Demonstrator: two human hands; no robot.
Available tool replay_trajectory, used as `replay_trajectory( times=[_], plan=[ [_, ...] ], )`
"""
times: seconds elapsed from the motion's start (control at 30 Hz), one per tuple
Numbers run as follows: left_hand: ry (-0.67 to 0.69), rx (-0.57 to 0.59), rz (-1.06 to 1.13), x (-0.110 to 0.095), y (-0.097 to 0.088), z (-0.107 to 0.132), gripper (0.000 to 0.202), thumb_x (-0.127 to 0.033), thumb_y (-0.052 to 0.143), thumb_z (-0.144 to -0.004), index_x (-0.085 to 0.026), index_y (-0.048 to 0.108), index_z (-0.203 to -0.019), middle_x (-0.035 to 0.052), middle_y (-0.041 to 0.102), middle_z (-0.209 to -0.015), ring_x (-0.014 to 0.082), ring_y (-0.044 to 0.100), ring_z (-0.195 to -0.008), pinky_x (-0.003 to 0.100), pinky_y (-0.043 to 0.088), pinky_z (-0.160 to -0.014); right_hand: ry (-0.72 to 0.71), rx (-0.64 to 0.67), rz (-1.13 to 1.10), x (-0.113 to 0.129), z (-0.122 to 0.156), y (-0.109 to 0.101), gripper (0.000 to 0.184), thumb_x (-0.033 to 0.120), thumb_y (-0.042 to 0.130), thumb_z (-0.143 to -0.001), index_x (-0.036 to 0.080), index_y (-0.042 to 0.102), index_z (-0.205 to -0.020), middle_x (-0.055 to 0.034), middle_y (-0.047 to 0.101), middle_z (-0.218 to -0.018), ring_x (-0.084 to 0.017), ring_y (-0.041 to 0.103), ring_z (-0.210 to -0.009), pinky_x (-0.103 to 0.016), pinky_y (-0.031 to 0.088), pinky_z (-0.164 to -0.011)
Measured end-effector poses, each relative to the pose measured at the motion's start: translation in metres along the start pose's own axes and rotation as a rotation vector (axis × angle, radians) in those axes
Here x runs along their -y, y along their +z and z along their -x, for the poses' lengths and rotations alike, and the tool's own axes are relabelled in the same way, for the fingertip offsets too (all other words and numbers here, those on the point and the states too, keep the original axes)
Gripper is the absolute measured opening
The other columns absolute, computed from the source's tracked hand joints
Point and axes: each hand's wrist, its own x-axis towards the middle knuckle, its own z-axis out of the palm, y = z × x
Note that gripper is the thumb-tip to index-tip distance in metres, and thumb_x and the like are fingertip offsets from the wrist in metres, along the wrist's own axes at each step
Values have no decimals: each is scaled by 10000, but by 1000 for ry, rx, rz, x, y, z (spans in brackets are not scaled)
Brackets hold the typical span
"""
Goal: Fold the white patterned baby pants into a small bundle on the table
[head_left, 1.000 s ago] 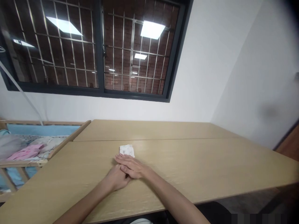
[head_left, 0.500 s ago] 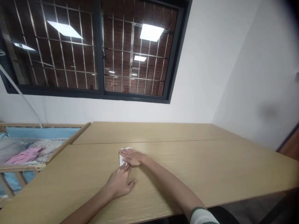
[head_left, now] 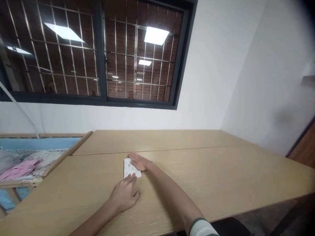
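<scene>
A small folded white cloth with a faint print (head_left: 130, 168) lies flat on the wooden table (head_left: 221, 177). My right hand (head_left: 139, 161) rests flat on its far right edge, fingers stretched out. My left hand (head_left: 125, 193) lies flat on the table just below it, fingertips touching the cloth's near edge. Both hands are open and hold nothing.
A wooden crib (head_left: 36, 157) with pink and pale baby clothes (head_left: 18, 167) stands against the table's left side. A second table top (head_left: 152, 140) adjoins at the back, under a dark barred window (head_left: 98, 52). White walls close the back and right.
My right hand has slid from over my left hand up onto the cloth and then to its far right edge, uncovering most of it. My left hand stays below the cloth.
</scene>
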Motion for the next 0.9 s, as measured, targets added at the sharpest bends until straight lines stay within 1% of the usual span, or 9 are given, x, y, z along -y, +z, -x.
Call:
replay_trajectory(
  times=[0.07,0.13,0.23,0.33,0.4,0.47,0.6,0.77,0.9],
  plan=[
    [-45,-6,30,2,-3,-4,474,-432,502,-904,-232,571,-1328,115,554,-1456,327,565,-1278,448,460,-1029,29,-39,-18,2,5,2,692,589,351,-1012,146,381,-1543,-100,294,-1624,-230,228,-1523,-405,162,-1257],
    [-101,-46,91,8,-6,-11,384,-406,479,-925,-247,614,-1247,98,646,-1339,295,632,-1170,411,473,-979,90,-125,-44,5,12,5,699,599,305,-1021,165,323,-1569,-97,259,-1641,-229,212,-1528,-418,153,-1256],
    [-160,-212,152,22,-12,-21,308,-383,430,-964,-208,648,-1093,105,710,-1147,254,642,-1085,358,454,-952,180,-264,-71,7,20,7,719,584,261,-1031,141,222,-1596,-133,206,-1657,-235,192,-1532,-423,142,-1252],
    [-247,-336,45,36,-18,-28,333,-405,374,-991,-175,613,-961,118,693,-1001,257,631,-980,357,448,-875,179,-375,-80,7,24,6,682,526,343,-1027,129,264,-1576,-163,288,-1618,-244,244,-1508,-415,173,-1241],
    [-326,-327,-60,42,-20,-30,375,-444,350,-1000,-176,592,-901,122,678,-945,270,628,-924,363,440,-822,151,-437,-95,7,26,5,618,471,429,-1007,158,353,-1534,-154,388,-1548,-242,330,-1457,-402,232,-1218],
    [-381,-279,-148,45,-20,-31,411,-477,338,-1001,-176,592,-884,136,678,-947,290,635,-923,372,430,-808,130,-467,-115,7,27,4,555,422,510,-974,186,450,-1472,-139,465,-1456,-240,420,-1382,-389,304,-1179],
    [-395,-163,-198,49,-12,-34,450,-523,342,-992,-182,612,-879,155,697,-979,310,649,-961,378,420,-823,123,-443,-96,10,32,7,456,346,633,-888,211,603,-1323,-119,547,-1277,-257,518,-1240,-396,393,-1095],
    [-324,-126,-85,55,2,-42,309,-428,407,-976,-211,569,-828,99,708,-917,268,667,-924,331,411,-784,145,-425,-60,17,36,9,388,281,700,-789,211,652,-1168,-100,589,-1144,-266,540,-1145,-394,427,-1015],
    [-322,-143,64,58,4,-46,219,-345,435,-931,-230,485,-752,39,671,-772,207,646,-757,288,409,-698,211,-464,-58,33,36,11,301,217,685,-723,203,618,-1016,-82,609,-1070,-260,555,-1073,-373,440,-939]
  ],
)
